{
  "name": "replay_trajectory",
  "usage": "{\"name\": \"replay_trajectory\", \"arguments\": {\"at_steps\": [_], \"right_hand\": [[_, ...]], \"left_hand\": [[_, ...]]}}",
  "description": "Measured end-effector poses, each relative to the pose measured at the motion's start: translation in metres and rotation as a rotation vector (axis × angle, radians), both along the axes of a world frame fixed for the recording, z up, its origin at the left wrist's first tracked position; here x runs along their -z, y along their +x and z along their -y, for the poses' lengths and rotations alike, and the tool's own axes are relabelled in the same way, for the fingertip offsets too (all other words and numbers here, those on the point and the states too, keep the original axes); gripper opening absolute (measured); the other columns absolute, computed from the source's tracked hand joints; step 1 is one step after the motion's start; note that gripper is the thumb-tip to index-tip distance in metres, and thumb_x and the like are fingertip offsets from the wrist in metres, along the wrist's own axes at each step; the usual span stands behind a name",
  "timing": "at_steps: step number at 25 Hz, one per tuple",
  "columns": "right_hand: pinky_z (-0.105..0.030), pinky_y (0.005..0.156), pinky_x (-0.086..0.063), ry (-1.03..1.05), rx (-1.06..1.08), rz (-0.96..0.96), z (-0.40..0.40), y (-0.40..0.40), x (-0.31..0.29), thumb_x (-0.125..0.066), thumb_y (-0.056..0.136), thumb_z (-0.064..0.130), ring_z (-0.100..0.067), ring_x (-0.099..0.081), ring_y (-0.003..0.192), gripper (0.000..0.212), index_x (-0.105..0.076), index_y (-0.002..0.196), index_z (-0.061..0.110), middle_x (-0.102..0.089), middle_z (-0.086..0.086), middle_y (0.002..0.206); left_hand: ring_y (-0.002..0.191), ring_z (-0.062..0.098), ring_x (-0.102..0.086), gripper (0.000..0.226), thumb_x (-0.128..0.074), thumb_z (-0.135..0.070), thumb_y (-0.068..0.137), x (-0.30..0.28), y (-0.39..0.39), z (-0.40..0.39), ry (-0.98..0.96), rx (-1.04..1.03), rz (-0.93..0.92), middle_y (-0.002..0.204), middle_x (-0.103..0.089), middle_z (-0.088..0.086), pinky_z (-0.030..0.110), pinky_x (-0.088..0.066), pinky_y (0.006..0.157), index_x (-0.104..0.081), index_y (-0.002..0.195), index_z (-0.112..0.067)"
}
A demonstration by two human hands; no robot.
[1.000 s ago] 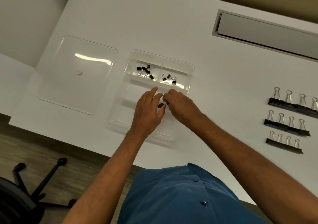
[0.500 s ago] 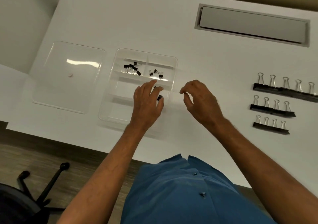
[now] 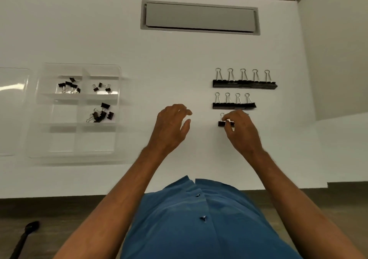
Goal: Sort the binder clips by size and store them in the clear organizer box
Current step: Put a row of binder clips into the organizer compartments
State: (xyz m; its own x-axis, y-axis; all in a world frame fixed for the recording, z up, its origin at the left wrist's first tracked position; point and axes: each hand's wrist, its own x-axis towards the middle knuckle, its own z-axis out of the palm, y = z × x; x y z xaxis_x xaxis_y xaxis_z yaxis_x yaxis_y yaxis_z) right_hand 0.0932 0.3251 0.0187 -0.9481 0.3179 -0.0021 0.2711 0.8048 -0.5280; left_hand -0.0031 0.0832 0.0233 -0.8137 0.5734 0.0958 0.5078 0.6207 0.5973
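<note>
The clear organizer box (image 3: 61,141) lies at the left of the white table. Its far-left compartment holds several tiny black binder clips (image 3: 68,86), the far-right one three tiny clips (image 3: 101,87), and the middle-right one several slightly larger clips (image 3: 102,113). To the right stand three rows of bigger clips: a far row (image 3: 245,84), a middle row (image 3: 234,105) and a near row (image 3: 221,123). My right hand (image 3: 242,132) covers most of the near row, thumb and fingers pinched on its clips. My left hand (image 3: 172,126) hovers open over bare table between box and rows.
The box's clear lid (image 3: 11,109) lies flat at the far left, partly out of view. A grey cable hatch (image 3: 200,18) is set into the table at the back. The table's front edge (image 3: 79,197) runs close to my blue shirt. A chair leg (image 3: 25,237) shows on the floor.
Both hands left the organizer box and moved right. The right hand reached the near row of clips and closed on it; the left hand let go of small clips, now lying in the middle-right compartment.
</note>
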Motion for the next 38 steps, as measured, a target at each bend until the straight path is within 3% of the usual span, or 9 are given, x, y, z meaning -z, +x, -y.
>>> {"name": "replay_trajectory", "arguments": {"at_steps": [3, 7, 11, 18, 23, 26, 30, 34, 38], "right_hand": [[-0.033, 0.078, -0.053, 0.048, 0.01, 0.032, -0.042, 0.02, 0.011, -0.06, 0.093, 0.006, -0.015, -0.053, 0.106, 0.024, -0.065, 0.112, 0.019, -0.062, 0.004, 0.111], [-0.039, 0.081, -0.055, 0.075, -0.053, 0.118, -0.081, 0.039, 0.026, -0.064, 0.087, -0.001, -0.025, -0.054, 0.108, 0.038, -0.062, 0.122, 0.011, -0.063, -0.005, 0.119], [-0.033, 0.074, -0.052, 0.113, -0.151, 0.118, -0.097, 0.044, 0.033, -0.066, 0.087, 0.001, -0.025, -0.055, 0.103, 0.037, -0.064, 0.121, 0.012, -0.065, -0.004, 0.116], [-0.039, 0.062, -0.053, 0.098, -0.233, 0.109, -0.114, 0.038, 0.038, -0.067, 0.085, -0.002, -0.026, -0.055, 0.093, 0.033, -0.065, 0.115, 0.011, -0.064, -0.006, 0.104], [-0.032, 0.077, -0.053, -0.03, -0.185, 0.116, -0.124, 0.032, 0.031, -0.064, 0.091, 0.008, -0.02, -0.053, 0.106, 0.034, -0.064, 0.125, 0.013, -0.06, -0.005, 0.116], [-0.028, 0.083, -0.051, -0.054, -0.238, 0.059, -0.117, 0.024, 0.024, -0.066, 0.09, 0.008, -0.021, -0.054, 0.105, 0.034, -0.065, 0.124, 0.01, -0.06, -0.008, 0.115], [-0.035, 0.077, -0.054, 0.006, -0.354, 0.086, -0.103, 0.018, 0.031, -0.069, 0.088, 0.003, -0.028, -0.057, 0.1, 0.033, -0.067, 0.12, 0.006, -0.061, -0.013, 0.109], [-0.039, 0.064, -0.054, 0.031, -0.332, 0.118, -0.101, 0.021, 0.037, -0.065, 0.088, 0.0, -0.029, -0.055, 0.093, 0.032, -0.068, 0.119, 0.006, -0.058, -0.013, 0.103], [-0.035, 0.066, -0.053, 0.037, -0.327, 0.125, -0.105, 0.028, 0.035, -0.069, 0.09, 0.009, -0.026, -0.054, 0.095, 0.028, -0.066, 0.117, 0.008, -0.057, -0.012, 0.107]], "left_hand": [[0.111, 0.017, -0.055, 0.023, -0.057, -0.026, 0.098, 0.003, 0.023, -0.05, -0.023, 0.094, 0.117, 0.122, -0.063, -0.004, 0.033, -0.042, 0.097, -0.064, 0.12, -0.021], [0.111, 0.021, -0.054, 0.029, -0.059, -0.023, 0.097, 0.016, 0.041, -0.107, -0.112, 0.165, 0.194, 0.124, -0.062, 0.0, 0.037, -0.047, 0.094, -0.061, 0.126, -0.019], [0.107, 0.024, -0.054, 0.035, -0.064, -0.017, 0.093, 0.032, 0.042, -0.136, -0.196, 0.156, 0.145, 0.122, -0.061, 0.005, 0.041, -0.051, 0.086, -0.059, 0.128, -0.015], [0.091, 0.024, -0.055, 0.029, -0.067, -0.007, 0.09, 0.051, 0.041, -0.151, -0.285, 0.164, 0.027, 0.108, -0.061, 0.007, 0.043, -0.053, 0.068, -0.064, 0.118, -0.012], [0.093, 0.024, -0.054, 0.024, -0.066, -0.009, 0.091, 0.05, 0.04, -0.154, -0.294, 0.151, 0.068, 0.108, -0.061, 0.007, 0.042, -0.054, 0.07, -0.064, 0.115, -0.011], [0.095, 0.026, -0.056, 0.025, -0.067, -0.011, 0.091, 0.043, 0.041, -0.156, -0.291, 0.109, 0.081, 0.109, -0.061, 0.011, 0.038, -0.055, 0.072, -0.064, 0.116, -0.008], [0.101, 0.025, -0.055, 0.026, -0.065, -0.012, 0.093, 0.028, 0.045, -0.164, -0.249, 0.092, 0.104, 0.114, -0.061, 0.009, 0.035, -0.052, 0.078, -0.063, 0.119, -0.01], [0.1, 0.021, -0.053, 0.025, -0.061, -0.015, 0.096, 0.023, 0.049, -0.178, -0.262, 0.15, 0.107, 0.114, -0.059, 0.006, 0.036, -0.052, 0.078, -0.062, 0.121, -0.013], [0.098, 0.02, -0.053, 0.027, -0.063, -0.022, 0.095, 0.028, 0.051, -0.183, -0.299, 0.167, 0.143, 0.113, -0.058, 0.004, 0.035, -0.051, 0.077, -0.061, 0.121, -0.015]]}}
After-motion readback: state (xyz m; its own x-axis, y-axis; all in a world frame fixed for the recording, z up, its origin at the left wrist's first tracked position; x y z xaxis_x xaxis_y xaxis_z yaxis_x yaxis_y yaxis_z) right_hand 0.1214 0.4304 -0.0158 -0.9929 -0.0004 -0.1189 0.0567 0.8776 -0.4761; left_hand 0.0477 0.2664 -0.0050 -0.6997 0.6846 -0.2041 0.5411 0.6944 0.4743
